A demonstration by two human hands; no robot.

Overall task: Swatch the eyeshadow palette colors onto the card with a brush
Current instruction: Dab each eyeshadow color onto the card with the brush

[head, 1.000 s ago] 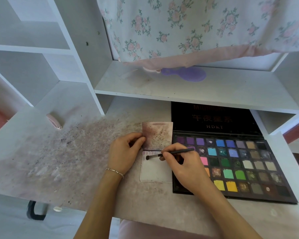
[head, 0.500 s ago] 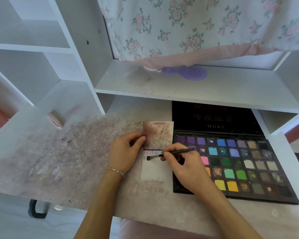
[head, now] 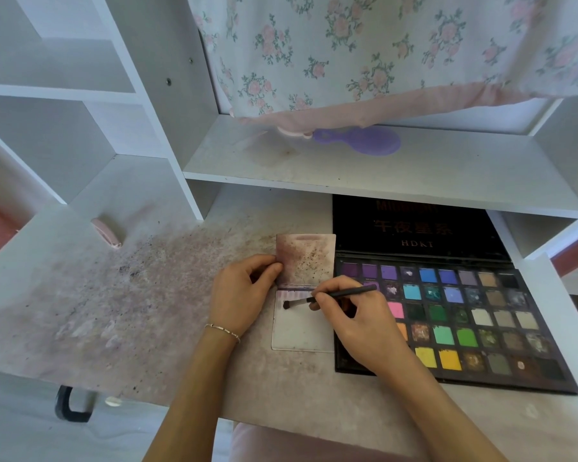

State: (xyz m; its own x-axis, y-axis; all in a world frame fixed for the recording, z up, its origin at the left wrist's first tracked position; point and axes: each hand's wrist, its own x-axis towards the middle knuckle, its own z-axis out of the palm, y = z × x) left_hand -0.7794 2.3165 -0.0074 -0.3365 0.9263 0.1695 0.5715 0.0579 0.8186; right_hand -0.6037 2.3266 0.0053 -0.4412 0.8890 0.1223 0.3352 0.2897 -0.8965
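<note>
1. The card (head: 302,331) lies flat on the desk (head: 114,305), its right edge touching the left edge of the open eyeshadow palette (head: 481,315). Its upper part is stained mauve and speckled; the lower part is mostly bare.
2. The right hand (head: 364,321) pinches the brush (head: 327,296) between thumb and fingertips, with the other fingers curled under. The brush's long axis runs nearly level, with the handle pointing right over the palette and the dark bristle tip pointing left.
3. The tip rests on the card near its left edge, just below a faint purple band. The bare card lies below and to the right of the tip, so the next stroke would likely pull rightward, back toward the hand.
4. The left hand (head: 244,295) is nearer the card's left edge; its thumb and bent fingers hold the card's upper left side steady.
5. Compared with the frames from a second and half a second ago, the brush tip sits almost where it was, shifted only slightly, and both hands keep the same grips.
</note>
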